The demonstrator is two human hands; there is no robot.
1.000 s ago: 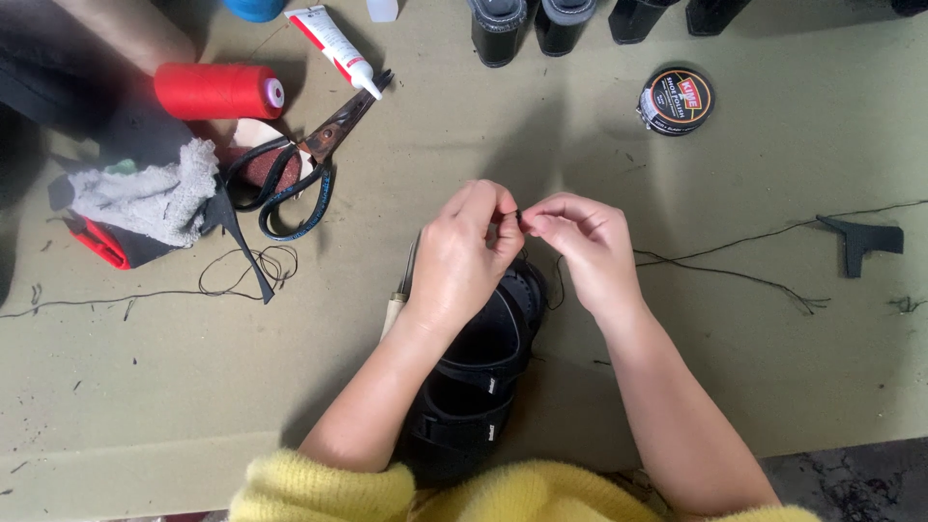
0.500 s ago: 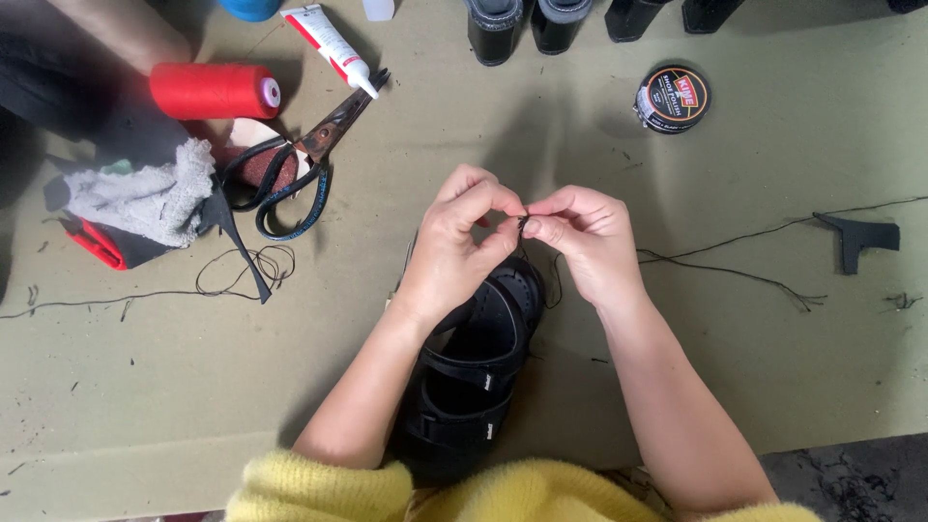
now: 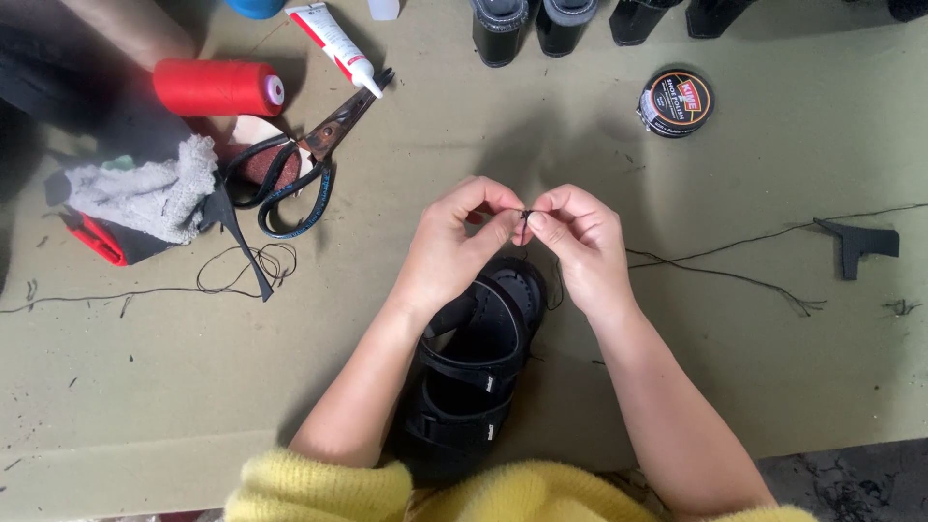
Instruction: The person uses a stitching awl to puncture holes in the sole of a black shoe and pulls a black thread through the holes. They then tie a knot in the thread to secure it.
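Note:
A black strapped sandal point(image 3: 474, 372) lies on the olive table in front of me, toe pointing away. Above its toe, my left hand point(image 3: 452, 246) and my right hand point(image 3: 578, 244) meet fingertip to fingertip. Both pinch a thin black thread point(image 3: 525, 217) between thumb and forefinger. More black thread point(image 3: 735, 253) trails off to the right across the table from under my right hand. Whether a needle is in my fingers is too small to tell.
Black-handled scissors point(image 3: 300, 164), a red thread spool point(image 3: 217, 87), a white glue tube point(image 3: 333, 37) and a grey rag point(image 3: 145, 193) lie at the upper left. A round polish tin point(image 3: 676, 101) sits at the upper right, black shoes point(image 3: 527, 24) along the far edge, a black piece point(image 3: 860, 244) at right.
Both hands have shifted slightly and stay pinched together on the thread above the sandal's toe. Nothing else on the table has moved.

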